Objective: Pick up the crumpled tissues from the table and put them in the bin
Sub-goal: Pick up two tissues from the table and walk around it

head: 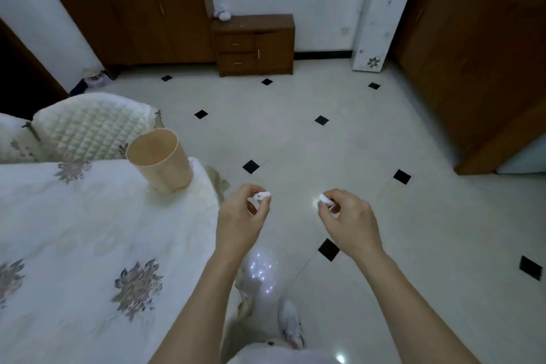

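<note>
Single view: a wide-angle head camera, worn at standing height, facing forward and down. Its axis runs across the tiled floor (295, 142) toward the low cabinet (254, 44) at the far wall. The table (74, 230) lies close at lower left. The left hand (242, 216) and right hand (348, 216) sit near the lens, centre frame.

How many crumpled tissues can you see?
2. The first tissue is pinched in the left hand, the second tissue in the right hand. Others may be hidden in the bin.
</note>
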Demonstrator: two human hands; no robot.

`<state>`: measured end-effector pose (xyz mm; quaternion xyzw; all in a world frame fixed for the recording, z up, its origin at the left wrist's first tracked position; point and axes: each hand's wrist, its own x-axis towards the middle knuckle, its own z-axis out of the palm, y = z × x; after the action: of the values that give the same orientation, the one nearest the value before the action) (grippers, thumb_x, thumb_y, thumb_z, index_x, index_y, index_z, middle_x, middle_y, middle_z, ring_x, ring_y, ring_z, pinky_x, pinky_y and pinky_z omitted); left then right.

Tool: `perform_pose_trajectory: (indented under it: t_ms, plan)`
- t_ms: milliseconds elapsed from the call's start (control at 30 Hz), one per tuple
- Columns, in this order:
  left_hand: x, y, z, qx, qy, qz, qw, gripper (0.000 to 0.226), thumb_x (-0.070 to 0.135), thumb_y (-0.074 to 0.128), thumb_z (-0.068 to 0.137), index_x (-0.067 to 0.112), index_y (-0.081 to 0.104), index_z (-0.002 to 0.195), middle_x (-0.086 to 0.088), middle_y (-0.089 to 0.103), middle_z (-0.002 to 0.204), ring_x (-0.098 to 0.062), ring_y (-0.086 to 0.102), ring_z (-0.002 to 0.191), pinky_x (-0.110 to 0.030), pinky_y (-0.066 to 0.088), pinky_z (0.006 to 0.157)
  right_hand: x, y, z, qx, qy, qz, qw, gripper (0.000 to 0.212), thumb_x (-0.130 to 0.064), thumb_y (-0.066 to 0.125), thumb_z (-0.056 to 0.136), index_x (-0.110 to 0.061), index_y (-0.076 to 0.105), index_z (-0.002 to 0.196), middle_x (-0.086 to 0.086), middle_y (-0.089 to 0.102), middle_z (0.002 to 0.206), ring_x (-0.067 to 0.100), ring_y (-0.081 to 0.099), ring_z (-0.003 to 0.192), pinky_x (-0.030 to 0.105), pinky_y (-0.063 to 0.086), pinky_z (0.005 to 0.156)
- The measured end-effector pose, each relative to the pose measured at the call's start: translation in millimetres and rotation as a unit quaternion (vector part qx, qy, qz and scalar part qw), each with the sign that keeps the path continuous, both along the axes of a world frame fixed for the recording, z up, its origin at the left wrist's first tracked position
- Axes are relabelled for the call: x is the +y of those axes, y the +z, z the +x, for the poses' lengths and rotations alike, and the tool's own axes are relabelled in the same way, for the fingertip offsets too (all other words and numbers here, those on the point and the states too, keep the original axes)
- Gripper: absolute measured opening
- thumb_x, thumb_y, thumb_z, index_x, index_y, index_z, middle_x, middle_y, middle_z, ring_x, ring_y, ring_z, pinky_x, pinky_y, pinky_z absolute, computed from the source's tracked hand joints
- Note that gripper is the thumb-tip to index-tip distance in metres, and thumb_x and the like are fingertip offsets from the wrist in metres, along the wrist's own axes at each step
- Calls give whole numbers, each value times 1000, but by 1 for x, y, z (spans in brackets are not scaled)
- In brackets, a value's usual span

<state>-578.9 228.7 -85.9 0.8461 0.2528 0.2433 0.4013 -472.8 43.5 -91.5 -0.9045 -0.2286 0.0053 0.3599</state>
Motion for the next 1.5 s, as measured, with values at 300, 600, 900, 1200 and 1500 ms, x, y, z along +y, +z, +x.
perform_pose_trajectory:
  t_ms: [300,600,900,1200,1500]
  plan:
    - [81,4,123,-15,27,4,1000,5,29,65,90,28,62,87,18,63,82,-11,59,62,-32,51,66,93,11,136,-1,42,-16,999,13,-33,56,89,-31,58,76,-16,65,80,3,60,74,32,52,65]
    - [147,-10,203,0,74,15,997,5,31,67,90,30,62,88,15,63,81,-9,59,64,-27,49,63,172,-13,234,15,103,-13,994,15,-35,54,87,-29,55,74,-12,66,80,9,61,73,36,53,64]
    - [225,-6,302,23,177,20,984,4,31,67,90,28,63,89,17,63,85,-11,59,66,-18,43,63,281,-14,360,30,202,-6,979,14,-34,54,87,-36,51,74,-13,66,83,8,60,74,35,53,66]
    - [287,21,342,17,338,42,940,5,28,65,91,24,63,91,13,63,83,-10,58,62,-31,49,63,421,9,432,12,381,-20,924,16,-36,54,89,-27,56,76,-14,65,79,7,60,73,36,53,64]
    - [272,33,233,42,547,56,834,3,25,68,88,24,65,89,11,63,78,-8,57,70,-13,40,62,509,15,328,13,591,-22,806,25,-34,58,89,-20,50,70,-5,58,64,18,56,65,36,48,56]
